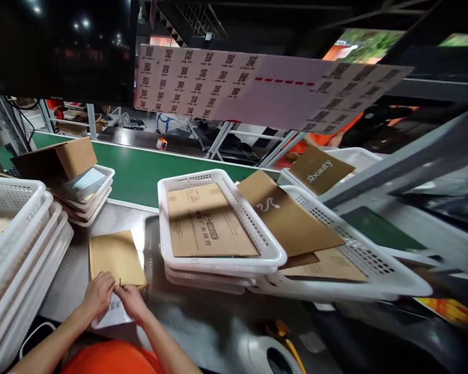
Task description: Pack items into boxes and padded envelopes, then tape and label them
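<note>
A flat tan cardboard box (117,254) lies on the metal worktable in front of me. At its near edge, my left hand (99,295) is closed, with the fingers bent over the edge. My right hand (132,301) is closed beside it, thumb and fingers pinched close to the left fingertips. A white printed plastic bag (115,313) hangs toward me from between the two hands. How far it reaches under the box is hidden.
Stacked white baskets stand at the left (42,228) and centre (220,265); the centre one holds a flat carton (210,221). More baskets (398,275) with brown mailers (292,213) are to the right. A tape roll (269,356) lies near the front. Behind runs a green conveyor (140,163).
</note>
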Motion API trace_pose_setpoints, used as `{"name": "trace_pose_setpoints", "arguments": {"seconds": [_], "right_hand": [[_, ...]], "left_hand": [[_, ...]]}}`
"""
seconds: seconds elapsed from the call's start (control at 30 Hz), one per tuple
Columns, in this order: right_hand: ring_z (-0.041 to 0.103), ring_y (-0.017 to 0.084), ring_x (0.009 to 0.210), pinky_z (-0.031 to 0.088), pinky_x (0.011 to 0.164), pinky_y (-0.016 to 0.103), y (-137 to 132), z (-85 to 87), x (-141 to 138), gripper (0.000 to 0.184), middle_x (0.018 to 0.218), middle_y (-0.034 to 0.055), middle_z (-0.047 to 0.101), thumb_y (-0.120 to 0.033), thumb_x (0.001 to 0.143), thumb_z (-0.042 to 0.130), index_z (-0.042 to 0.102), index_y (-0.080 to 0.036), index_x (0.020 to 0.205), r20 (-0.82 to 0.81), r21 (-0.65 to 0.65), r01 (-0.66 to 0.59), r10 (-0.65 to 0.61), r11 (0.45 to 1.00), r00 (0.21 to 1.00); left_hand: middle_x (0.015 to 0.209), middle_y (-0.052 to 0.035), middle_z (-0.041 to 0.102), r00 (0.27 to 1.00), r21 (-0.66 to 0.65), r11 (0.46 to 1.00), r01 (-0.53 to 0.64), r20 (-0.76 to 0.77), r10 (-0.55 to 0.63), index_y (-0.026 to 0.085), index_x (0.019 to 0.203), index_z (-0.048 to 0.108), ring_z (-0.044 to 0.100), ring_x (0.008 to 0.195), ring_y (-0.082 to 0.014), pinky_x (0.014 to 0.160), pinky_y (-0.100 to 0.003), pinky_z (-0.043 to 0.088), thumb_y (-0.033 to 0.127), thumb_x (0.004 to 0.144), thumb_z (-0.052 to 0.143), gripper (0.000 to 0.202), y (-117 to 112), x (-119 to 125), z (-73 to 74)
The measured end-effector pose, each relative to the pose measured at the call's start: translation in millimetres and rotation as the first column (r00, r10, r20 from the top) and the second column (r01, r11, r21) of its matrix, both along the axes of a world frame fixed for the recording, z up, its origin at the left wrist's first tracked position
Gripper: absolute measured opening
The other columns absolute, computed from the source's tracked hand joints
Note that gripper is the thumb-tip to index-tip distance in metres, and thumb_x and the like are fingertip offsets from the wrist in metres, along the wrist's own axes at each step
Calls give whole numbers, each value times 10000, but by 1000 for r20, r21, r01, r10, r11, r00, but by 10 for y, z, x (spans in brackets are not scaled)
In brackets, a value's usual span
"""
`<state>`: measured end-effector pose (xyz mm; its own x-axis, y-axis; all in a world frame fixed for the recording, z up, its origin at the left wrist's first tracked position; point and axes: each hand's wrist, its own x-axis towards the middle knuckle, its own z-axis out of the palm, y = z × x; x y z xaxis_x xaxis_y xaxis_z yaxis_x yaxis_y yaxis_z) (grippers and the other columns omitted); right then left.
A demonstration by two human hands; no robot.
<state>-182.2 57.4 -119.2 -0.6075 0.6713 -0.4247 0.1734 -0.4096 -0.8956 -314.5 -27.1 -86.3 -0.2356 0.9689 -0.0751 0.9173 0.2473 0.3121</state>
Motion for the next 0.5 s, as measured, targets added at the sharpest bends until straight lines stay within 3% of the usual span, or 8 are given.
{"name": "trace_pose_setpoints", "arguments": {"seconds": [0.07, 0.13, 0.2, 0.33, 0.5], "right_hand": [[559, 169, 637, 429, 637, 267, 56, 33, 108, 125, 572, -50, 612, -209, 545, 787, 734, -180, 654, -6, -56, -122, 122, 991, 993], [518, 148, 567, 382, 577, 252, 41, 53, 335, 222, 551, -57, 610, -111, 481, 736, 761, -176, 693, 17, -97, -178, 181, 979, 983], [493, 137, 550, 347, 551, 246, -23, 55, 612, 264, 574, -47, 626, -110, 472, 691, 763, -174, 718, 39, -117, -160, 165, 980, 985], [546, 182, 628, 398, 603, 295, -156, -30, 1010, 339, 684, -15, 676, -204, 492, 669, 753, -211, 820, 40, -123, 5, 0, 992, 999], [588, 234, 675, 448, 666, 354, -208, -287, 1067, 295, 689, 8, 692, -327, 491, 729, 713, -247, 774, 63, -88, 273, -268, 958, 961]], "left_hand": [[1031, -96, 740, 1000, 2, 1000, -13, 15, 13, 191, 945, 711, 672, 1024, -259, 870, -348, 488, 179, 1070, 411, 326, -68, -53, -13], [1047, -85, 746, 999, -30, 1000, -9, 32, 10, 202, 960, 721, 680, 1027, -252, 874, -341, 484, 182, 1065, 432, 308, -111, -57, -34], [1046, -81, 756, 999, -85, 996, 12, 51, -8, 208, 938, 736, 691, 1027, -247, 877, -336, 481, 160, 1042, 466, 293, -111, -17, -58], [1047, -91, 762, 997, -120, 992, 36, 71, -28, 203, 930, 747, 691, 1038, -251, 887, -343, 477, 150, 1030, 468, 301, -41, 92, -89], [1057, -97, 758, 997, -101, 993, 56, 62, -49, 207, 955, 744, 684, 1027, -249, 901, -350, 476, 232, 1060, 460, 304, 2, 121, -76]]}}
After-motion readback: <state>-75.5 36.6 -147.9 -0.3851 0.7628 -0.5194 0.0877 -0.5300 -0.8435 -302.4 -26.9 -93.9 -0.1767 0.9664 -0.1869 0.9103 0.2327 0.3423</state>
